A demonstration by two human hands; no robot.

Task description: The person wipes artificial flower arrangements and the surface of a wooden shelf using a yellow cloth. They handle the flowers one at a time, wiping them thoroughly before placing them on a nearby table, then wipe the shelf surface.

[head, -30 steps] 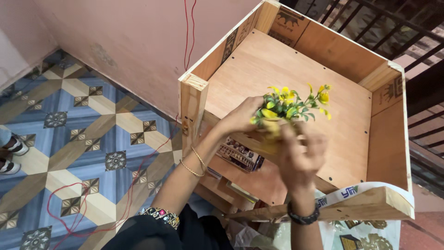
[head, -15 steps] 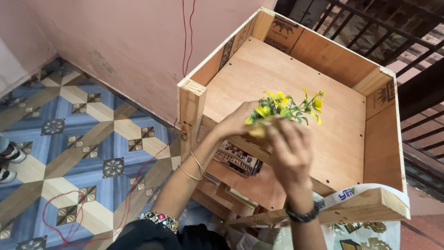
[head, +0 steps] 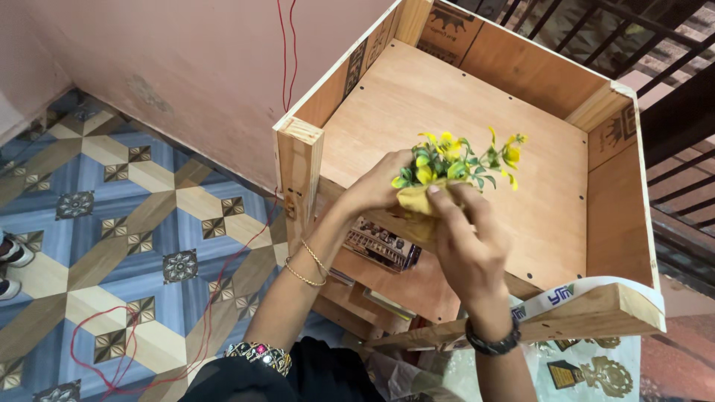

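A small artificial plant (head: 460, 158) with green leaves and yellow flowers is held above the front edge of an open plywood shelf unit (head: 521, 97). My left hand (head: 377, 187), with thin bangles on the wrist, grips the plant's base from the left. My right hand (head: 468, 242), with a dark band on the wrist, presses a yellow cloth (head: 415, 201) against the base from below. The cloth and my fingers hide the plant's pot.
A lower shelf holds a patterned box (head: 383, 244) and flat items. A pink wall (head: 186, 67) with a red wire (head: 287, 45) stands behind. A blue patterned tile floor (head: 112, 223) lies to the left, with another person's sandalled foot (head: 9, 253). Black railing (head: 670, 59) is at the right, and gold ornaments (head: 596, 372) sit below.
The plant and both hands have stayed together over the shelf's front edge, shifting slightly left. My right hand has slid lower on the base, so the yellow cloth now shows.
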